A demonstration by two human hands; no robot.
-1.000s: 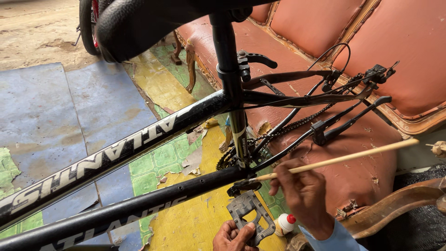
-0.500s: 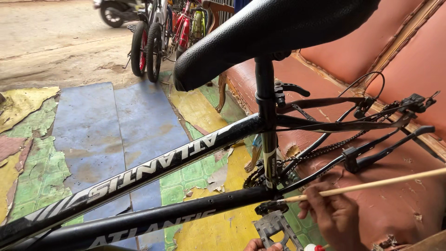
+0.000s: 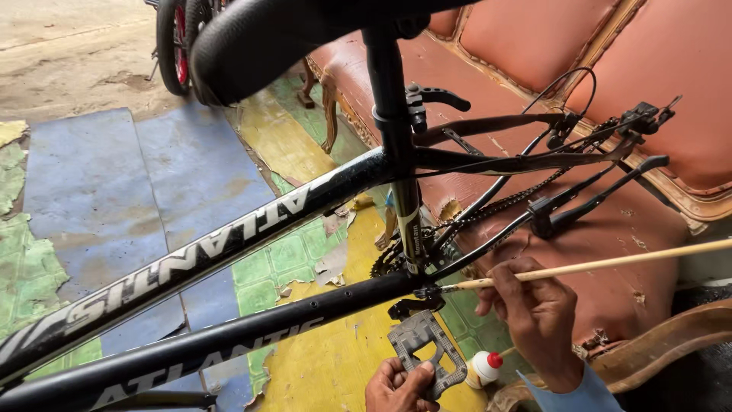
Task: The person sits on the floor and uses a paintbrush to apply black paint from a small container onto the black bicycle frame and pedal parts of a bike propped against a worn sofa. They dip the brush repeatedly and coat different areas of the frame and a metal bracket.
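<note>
A black bicycle frame (image 3: 252, 229) runs across the view, its saddle (image 3: 267, 38) at the top. My right hand (image 3: 537, 317) holds a long thin wooden stick (image 3: 610, 263) like a brush, its tip touching the frame's bottom bracket (image 3: 427, 294) by the chainring. My left hand (image 3: 396, 385) grips the grey pedal (image 3: 423, 351) from below. A small white bottle with a red cap (image 3: 482, 368) lies on the floor between my hands.
A worn red-brown sofa (image 3: 610, 61) with a carved wooden edge stands behind the rear stays and chain (image 3: 503, 200). Blue, green and yellow mats (image 3: 152, 175) cover the floor. Another bicycle's wheels (image 3: 177, 46) stand at the top left on bare concrete.
The view has tipped down and closer, so both hands and the pedal show more fully. The stick's tip stays at the bottom bracket and my left hand keeps the pedal.
</note>
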